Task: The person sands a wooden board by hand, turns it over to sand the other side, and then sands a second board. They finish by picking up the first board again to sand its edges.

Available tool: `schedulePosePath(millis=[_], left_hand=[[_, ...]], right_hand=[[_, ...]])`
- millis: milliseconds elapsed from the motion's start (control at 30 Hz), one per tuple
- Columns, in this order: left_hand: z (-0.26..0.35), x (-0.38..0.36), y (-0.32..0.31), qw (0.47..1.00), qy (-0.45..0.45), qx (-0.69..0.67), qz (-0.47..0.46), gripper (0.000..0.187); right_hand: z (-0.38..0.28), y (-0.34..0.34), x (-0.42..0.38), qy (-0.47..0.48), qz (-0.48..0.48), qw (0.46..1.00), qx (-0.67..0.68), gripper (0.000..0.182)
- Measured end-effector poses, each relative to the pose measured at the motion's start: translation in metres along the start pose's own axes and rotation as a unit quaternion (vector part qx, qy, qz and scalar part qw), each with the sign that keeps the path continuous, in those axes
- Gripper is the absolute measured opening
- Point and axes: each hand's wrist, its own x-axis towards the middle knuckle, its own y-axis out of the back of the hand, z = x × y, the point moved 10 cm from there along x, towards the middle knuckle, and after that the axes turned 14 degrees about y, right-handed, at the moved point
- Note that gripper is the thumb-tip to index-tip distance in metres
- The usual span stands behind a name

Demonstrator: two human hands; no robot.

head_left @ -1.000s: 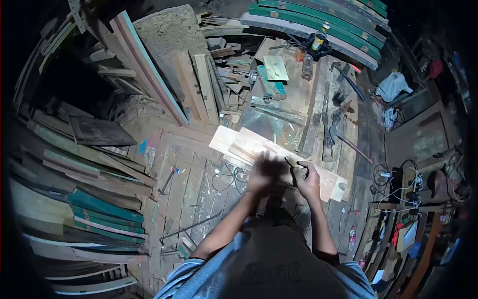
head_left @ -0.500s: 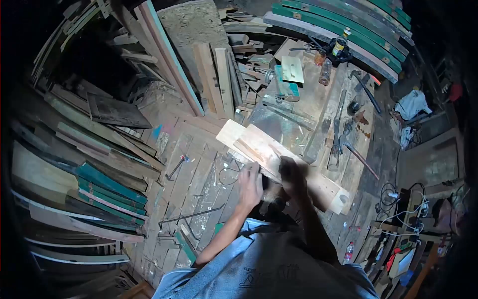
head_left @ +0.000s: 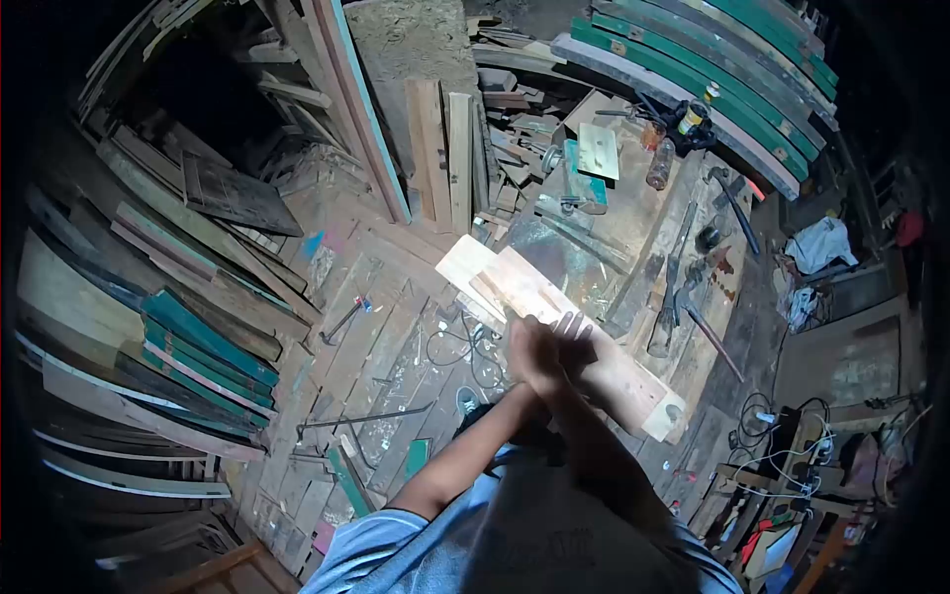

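A pale wooden board [head_left: 623, 381] lies slantwise in front of me, on or against the workbench. A shorter pale piece [head_left: 465, 262] shows at its far left end, and a narrow brown strip or recess runs along the near edge. My forearms cross at the wrists. My right hand [head_left: 532, 346] is closed above the board's near edge; what it grips is hidden. Past it, my left hand [head_left: 578, 342] rests in shadow on the board, its fingers stretched out.
The workbench [head_left: 643, 238] carries a hammer [head_left: 708, 322], a bottle [head_left: 660, 163] and a teal tool [head_left: 586, 188]. Curved planks [head_left: 208, 346] are stacked left, green beams [head_left: 693, 79] at the back. A long metal bar [head_left: 366, 420] lies on the plank floor. Cables [head_left: 782, 436] hang at right.
My hands were apart on the board's near edge; now they have come together with wrists crossed, the left having moved right across the board. The view has shifted slightly.
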Motion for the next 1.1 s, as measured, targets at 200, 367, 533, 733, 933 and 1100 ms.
schedulePosePath(millis=[200,367,533,733,933,1100], left_hand=[[-0.005,0.007,0.039,0.993,0.101,-0.053,-0.021,0.022],[-0.007,0.025,0.033,0.969,0.131,-0.054,-0.203,0.042],[-0.004,0.019,0.041,0.966,0.0,-0.088,-0.245,0.044],[-0.016,-0.012,0.056,0.944,-0.164,-0.123,-0.258,0.046],[0.014,-0.012,0.037,0.924,-0.229,-0.125,-0.282,0.048],[0.019,-0.011,0.037,0.905,-0.262,-0.137,-0.304,0.049]], right_hand=[[-0.004,0.0,0.01,-0.014,-0.023,1.0,-0.013,0.044],[-0.001,-0.003,0.013,-0.021,-0.043,0.999,-0.016,0.046],[0.004,-0.012,0.023,-0.021,-0.059,0.997,-0.048,0.049],[0.001,-0.031,0.04,0.014,-0.081,0.994,-0.073,0.049],[-0.011,-0.014,0.056,0.003,0.024,0.999,-0.028,0.048],[-0.043,0.028,0.051,-0.081,-0.039,0.996,0.017,0.045]])
